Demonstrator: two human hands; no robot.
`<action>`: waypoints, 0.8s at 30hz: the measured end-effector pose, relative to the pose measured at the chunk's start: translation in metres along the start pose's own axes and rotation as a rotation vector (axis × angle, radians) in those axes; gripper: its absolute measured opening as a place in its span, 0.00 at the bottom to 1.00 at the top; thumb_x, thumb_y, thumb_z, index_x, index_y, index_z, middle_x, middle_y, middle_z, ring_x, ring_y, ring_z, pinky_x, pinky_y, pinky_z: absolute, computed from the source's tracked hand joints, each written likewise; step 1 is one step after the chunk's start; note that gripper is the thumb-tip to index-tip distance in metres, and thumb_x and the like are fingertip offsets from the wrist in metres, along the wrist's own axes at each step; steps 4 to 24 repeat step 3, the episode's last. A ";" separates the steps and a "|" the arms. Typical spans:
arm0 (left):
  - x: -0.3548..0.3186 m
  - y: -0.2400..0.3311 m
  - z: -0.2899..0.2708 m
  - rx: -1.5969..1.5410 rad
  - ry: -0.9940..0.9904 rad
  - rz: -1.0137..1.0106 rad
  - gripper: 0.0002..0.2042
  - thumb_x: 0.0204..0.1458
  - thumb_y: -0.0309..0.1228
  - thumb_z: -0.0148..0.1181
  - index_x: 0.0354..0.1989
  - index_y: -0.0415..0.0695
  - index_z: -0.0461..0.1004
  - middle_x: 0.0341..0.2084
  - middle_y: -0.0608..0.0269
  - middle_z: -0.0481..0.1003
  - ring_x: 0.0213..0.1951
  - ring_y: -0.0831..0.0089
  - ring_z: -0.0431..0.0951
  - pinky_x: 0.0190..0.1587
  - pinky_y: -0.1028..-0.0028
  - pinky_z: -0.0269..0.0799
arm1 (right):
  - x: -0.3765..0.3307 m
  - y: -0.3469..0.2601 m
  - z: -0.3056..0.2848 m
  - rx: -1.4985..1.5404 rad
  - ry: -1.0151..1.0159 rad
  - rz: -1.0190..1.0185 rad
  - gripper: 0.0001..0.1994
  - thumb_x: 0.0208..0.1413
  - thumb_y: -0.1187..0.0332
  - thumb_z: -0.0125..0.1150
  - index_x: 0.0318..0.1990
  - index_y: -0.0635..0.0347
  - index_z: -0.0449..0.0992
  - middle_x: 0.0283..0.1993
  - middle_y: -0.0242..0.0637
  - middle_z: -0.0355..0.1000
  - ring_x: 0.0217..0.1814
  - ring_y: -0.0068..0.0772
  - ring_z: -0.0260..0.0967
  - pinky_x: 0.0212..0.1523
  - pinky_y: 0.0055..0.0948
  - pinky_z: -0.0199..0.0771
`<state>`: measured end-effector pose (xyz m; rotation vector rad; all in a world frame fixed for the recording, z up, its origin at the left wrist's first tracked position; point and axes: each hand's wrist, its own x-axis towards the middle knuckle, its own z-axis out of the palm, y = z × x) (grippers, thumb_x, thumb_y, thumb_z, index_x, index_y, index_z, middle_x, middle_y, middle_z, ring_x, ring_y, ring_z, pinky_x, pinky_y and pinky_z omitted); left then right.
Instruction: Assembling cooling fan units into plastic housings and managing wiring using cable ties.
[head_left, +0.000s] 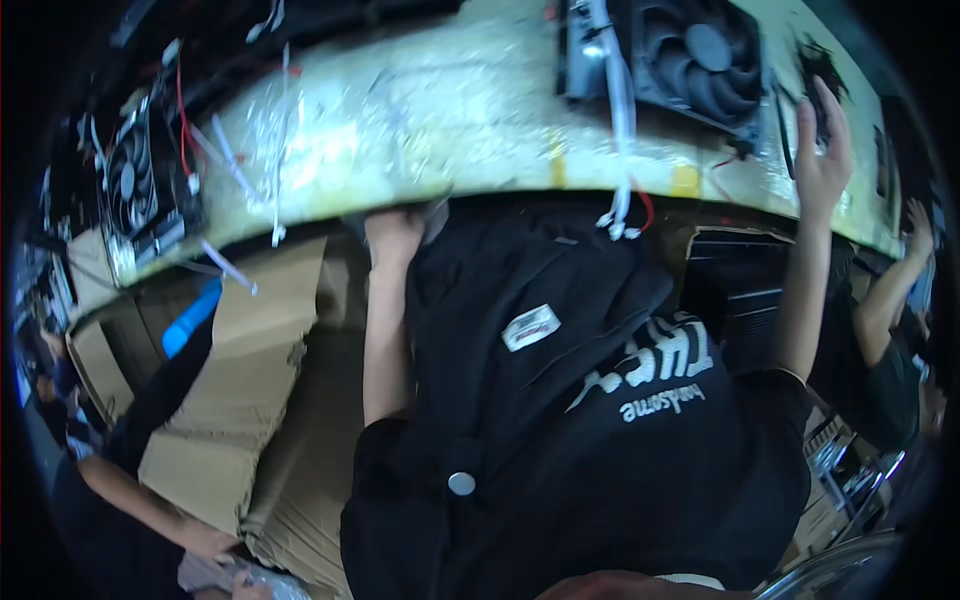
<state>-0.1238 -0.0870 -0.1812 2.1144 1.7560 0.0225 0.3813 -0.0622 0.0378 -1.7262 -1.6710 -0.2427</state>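
My left hand (394, 236) is at the near edge of the film-covered table (400, 130), its fingers curled and partly hidden. A grey thing (436, 218) shows beside it, too blurred to name. Over the table's right end my right hand (828, 160) reaches out, thumb and fingers apart. Just ahead of its fingertips lies a dark, tangled bundle (822, 62); whether they touch is unclear. Left of this hand stands a black cooling fan in a housing (706, 50), with a white cable (620, 110) hanging over the table edge.
Another fan unit (135, 185) with loose red and white wires stands at the table's left end. Below it are torn cardboard (240, 390) and a blue roll (192, 318). A co-worker's arm (150, 505) is at lower left, another's (885, 300) at right. A dark case (735, 285) sits under the table.
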 end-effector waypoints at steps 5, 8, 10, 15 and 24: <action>0.048 -0.017 0.044 0.107 0.230 0.103 0.22 0.47 0.46 0.59 0.49 0.50 0.78 0.47 0.54 0.77 0.50 0.56 0.76 0.55 0.54 0.67 | 0.005 -0.084 0.002 0.190 -0.172 -0.419 0.25 0.44 0.72 0.70 0.53 0.60 0.76 0.55 0.46 0.73 0.59 0.48 0.69 0.61 0.40 0.63; 0.048 -0.017 0.044 0.107 0.230 0.103 0.22 0.47 0.46 0.59 0.49 0.50 0.78 0.47 0.54 0.77 0.50 0.56 0.76 0.55 0.54 0.67 | 0.005 -0.084 0.002 0.190 -0.172 -0.419 0.25 0.44 0.72 0.70 0.53 0.60 0.76 0.55 0.46 0.73 0.59 0.48 0.69 0.61 0.40 0.63; 0.048 -0.017 0.044 0.107 0.230 0.103 0.22 0.47 0.46 0.59 0.49 0.50 0.78 0.47 0.54 0.77 0.50 0.56 0.76 0.55 0.54 0.67 | 0.005 -0.084 0.002 0.190 -0.172 -0.419 0.25 0.44 0.72 0.70 0.53 0.60 0.76 0.55 0.46 0.73 0.59 0.48 0.69 0.61 0.40 0.63; 0.048 -0.017 0.044 0.107 0.230 0.103 0.22 0.47 0.46 0.59 0.49 0.50 0.78 0.47 0.54 0.77 0.50 0.56 0.76 0.55 0.54 0.67 | 0.005 -0.084 0.002 0.190 -0.172 -0.419 0.25 0.44 0.72 0.70 0.53 0.60 0.76 0.55 0.46 0.73 0.59 0.48 0.69 0.61 0.40 0.63; 0.048 -0.017 0.044 0.107 0.230 0.103 0.22 0.47 0.46 0.59 0.49 0.50 0.78 0.47 0.54 0.77 0.50 0.56 0.76 0.55 0.54 0.67 | 0.005 -0.084 0.002 0.190 -0.172 -0.419 0.25 0.44 0.72 0.70 0.53 0.60 0.76 0.55 0.46 0.73 0.59 0.48 0.69 0.61 0.40 0.63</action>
